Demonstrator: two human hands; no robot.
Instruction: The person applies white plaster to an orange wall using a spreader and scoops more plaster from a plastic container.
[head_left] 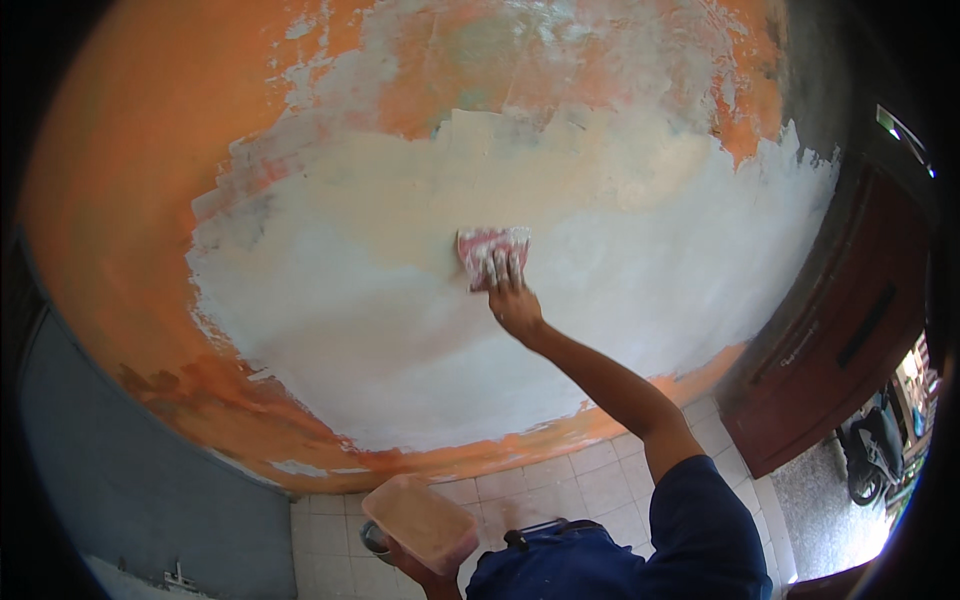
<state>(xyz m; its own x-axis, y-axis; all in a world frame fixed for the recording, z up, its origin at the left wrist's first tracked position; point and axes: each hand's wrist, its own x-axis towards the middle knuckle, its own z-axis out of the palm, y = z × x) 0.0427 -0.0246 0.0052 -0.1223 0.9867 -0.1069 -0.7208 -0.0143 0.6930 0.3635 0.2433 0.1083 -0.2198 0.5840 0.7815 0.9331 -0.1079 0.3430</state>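
My right hand (pixel 515 300) presses a flat, reddish putty spreader (pixel 477 243) smeared with white against the wall, its fingers laid over the spreader's face. Around it lies a broad patch of pale filler (pixel 400 310), cream above and whiter below, with ragged edges over orange paint (pixel 130 250). Low in front of me, my left hand (pixel 432 578) holds up a rectangular, pinkish plastic tub (pixel 420 520) from beneath. Most of that hand's fingers are hidden by the tub, and its contents are hard to make out.
A round grey container (pixel 374 538) shows behind the tub, above the white floor tiles (pixel 322 540). At left stands a grey door-like panel (pixel 150 460). On the right are a dark red door (pixel 830 330) and a parked motorbike (pixel 872 450) outside.
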